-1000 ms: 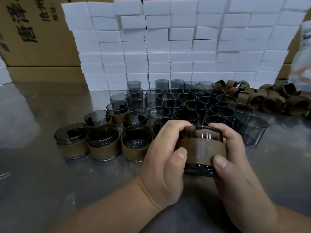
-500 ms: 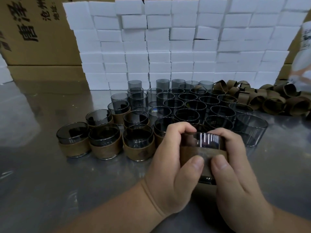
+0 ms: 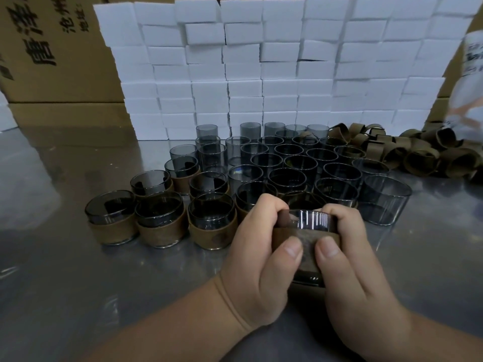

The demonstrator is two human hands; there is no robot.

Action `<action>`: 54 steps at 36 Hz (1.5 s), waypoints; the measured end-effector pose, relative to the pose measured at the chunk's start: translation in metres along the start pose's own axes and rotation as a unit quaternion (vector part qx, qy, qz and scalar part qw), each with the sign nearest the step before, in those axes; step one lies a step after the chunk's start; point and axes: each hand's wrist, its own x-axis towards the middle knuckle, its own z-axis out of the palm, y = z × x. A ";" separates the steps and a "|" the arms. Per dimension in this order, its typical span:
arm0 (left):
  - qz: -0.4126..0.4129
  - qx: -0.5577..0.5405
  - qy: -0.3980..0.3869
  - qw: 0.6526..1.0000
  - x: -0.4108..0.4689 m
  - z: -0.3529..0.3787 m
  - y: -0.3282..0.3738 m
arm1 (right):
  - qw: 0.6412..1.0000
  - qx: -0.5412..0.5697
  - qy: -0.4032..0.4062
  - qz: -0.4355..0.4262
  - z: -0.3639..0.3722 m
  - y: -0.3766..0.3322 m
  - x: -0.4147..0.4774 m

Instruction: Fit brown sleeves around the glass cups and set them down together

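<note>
Our left hand (image 3: 258, 259) and right hand (image 3: 350, 270) clamp one glass cup (image 3: 311, 219) from either side. Both thumbs press side by side on its brown sleeve (image 3: 307, 239), apparently to seat the band squarely. We hold this cup well out from the wall of white boxes (image 3: 261, 69). Bare cups (image 3: 287, 176) stand just before that wall, sleeved cups (image 3: 162, 231) are grouped further out toward its left end, and loose sleeves (image 3: 423, 155) lie at its right foot.
</note>
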 end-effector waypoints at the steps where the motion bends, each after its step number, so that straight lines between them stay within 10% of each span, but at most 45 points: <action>1: 0.001 -0.002 -0.001 1.000 0.000 0.000 -0.001 | 1.000 0.011 0.003 -0.013 0.002 -0.003 -0.002; 54: 0.032 -0.001 0.021 0.999 0.001 0.003 -0.006 | 0.998 -0.058 0.029 -0.004 0.000 0.013 -0.004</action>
